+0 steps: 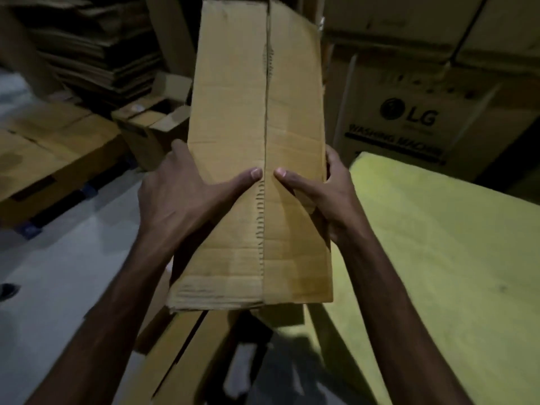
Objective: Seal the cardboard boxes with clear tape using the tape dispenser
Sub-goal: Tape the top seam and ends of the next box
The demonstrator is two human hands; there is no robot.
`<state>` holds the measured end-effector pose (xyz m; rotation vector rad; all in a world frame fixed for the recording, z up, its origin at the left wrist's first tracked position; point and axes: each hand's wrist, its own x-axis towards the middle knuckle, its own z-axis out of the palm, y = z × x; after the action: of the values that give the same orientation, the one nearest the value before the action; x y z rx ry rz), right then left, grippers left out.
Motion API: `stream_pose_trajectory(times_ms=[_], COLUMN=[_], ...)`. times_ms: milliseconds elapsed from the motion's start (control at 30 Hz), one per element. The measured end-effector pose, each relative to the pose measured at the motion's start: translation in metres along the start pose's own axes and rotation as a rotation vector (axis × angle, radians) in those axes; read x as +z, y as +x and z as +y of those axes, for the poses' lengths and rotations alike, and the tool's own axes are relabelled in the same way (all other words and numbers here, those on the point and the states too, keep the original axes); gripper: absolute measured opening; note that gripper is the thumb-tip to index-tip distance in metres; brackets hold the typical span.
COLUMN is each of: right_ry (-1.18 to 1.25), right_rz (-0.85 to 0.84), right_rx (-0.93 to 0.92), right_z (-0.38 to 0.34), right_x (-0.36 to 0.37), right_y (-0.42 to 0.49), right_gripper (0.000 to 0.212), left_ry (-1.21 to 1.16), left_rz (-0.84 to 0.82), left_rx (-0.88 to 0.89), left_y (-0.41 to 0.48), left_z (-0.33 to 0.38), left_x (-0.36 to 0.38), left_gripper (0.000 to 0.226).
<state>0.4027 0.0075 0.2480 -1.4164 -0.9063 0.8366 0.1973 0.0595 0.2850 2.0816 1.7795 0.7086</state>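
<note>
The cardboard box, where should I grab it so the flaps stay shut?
Grab the cardboard box by its two long side edges, one hand from each side, thumbs pressing the flaps beside the middle seam. The left hand and right hand do that; the seam looks untaped, so flaps could open.

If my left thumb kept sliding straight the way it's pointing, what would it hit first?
The left hand lays its thumb flat on the cardboard box, aimed at the centre seam. It would cross that first, then probably bump the thumb tip of the right hand just beyond.
</note>
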Motion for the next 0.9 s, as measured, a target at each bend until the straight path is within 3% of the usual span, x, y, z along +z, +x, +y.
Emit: stream_pose_trajectory(times_ms=[133,233,467,733,900], right_ry=[-0.084,-0.153,-0.255,-0.318,-0.432], right_rz=[0.180,0.298,0.473,0.495,0.548], right_rx=[-0.048,-0.035,0.075,0.337,0.318], right_z=[-0.009,-0.007,0.011,0.071,0.101], right_x=[-0.111,-0.200,-0.356,-0.412,-0.401], right_y=[-0.013,-0.028,-0.067,-0.069,-0.080], right_gripper=[0.106,0.115,0.105,0.113,0.112], left_ry=[-0.027,-0.071,-0.147,0.029,-0.012], left_rz=[-0.016,-0.107,-0.288,-0.576,-0.562], left_rx=[0.118,0.171,0.286,0.249,0.284], left_y=[-0.022,-0.046,-0.099,-0.108,-0.121], left_z=[0.097,0.168,0.283,0.313,0.292], left_x=[0.044,0.092,0.198,0.280,0.303], left_gripper=[0.133,0.130,0.122,0.127,0.128])
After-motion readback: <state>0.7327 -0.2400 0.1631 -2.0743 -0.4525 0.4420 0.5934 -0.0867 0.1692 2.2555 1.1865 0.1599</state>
